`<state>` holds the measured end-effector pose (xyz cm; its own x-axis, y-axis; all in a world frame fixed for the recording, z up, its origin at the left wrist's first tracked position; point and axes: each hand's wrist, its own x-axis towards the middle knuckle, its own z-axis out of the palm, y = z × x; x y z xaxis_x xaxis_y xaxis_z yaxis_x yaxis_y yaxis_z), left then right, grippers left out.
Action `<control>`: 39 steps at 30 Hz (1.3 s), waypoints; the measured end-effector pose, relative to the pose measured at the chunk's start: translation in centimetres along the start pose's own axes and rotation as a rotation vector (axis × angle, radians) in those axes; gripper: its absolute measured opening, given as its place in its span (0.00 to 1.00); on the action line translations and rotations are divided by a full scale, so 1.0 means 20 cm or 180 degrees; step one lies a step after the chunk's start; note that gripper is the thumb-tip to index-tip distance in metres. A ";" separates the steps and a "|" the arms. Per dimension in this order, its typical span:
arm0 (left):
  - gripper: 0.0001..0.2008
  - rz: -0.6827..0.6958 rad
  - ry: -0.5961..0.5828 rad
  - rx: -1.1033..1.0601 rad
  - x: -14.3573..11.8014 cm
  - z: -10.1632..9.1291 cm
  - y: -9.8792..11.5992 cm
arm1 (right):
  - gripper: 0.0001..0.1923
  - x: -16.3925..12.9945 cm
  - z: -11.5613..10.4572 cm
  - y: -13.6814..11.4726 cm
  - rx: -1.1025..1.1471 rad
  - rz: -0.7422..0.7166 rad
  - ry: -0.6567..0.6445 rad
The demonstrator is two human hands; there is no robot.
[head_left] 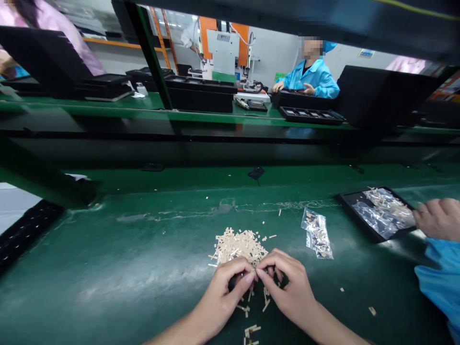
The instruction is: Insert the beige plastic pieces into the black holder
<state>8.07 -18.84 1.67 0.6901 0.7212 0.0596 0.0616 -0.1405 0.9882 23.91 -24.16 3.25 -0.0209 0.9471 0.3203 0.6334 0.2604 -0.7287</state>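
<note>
Hands pinching small parts on green belt.
Left hand [224,292] and right hand [287,282] fingertips close on one pale plastic piece [256,274]; heaped pile of pale pieces [239,245] remains, few strewn nearer.

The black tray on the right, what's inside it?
The black tray holds clear plastic bags with small pale pieces inside. A co-worker's hand covers its right end, so anything there is hidden.

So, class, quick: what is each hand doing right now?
Left hand: fingers curled, pinching something small and dark; what it is cannot be told.
Right hand: fingertips pinched against the left's, same item.
</note>
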 end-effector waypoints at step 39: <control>0.14 -0.0167 0.0198 0.0298 -0.01 0.01 -0.03 | 0.10 0.00 -0.02 0.05 -0.0696 -0.0725 0.0563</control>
<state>7.98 -18.99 1.13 0.6384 0.7695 0.0197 0.1655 -0.1622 0.9728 24.94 -23.90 2.77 -0.0584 0.8172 0.5733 0.7788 0.3966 -0.4860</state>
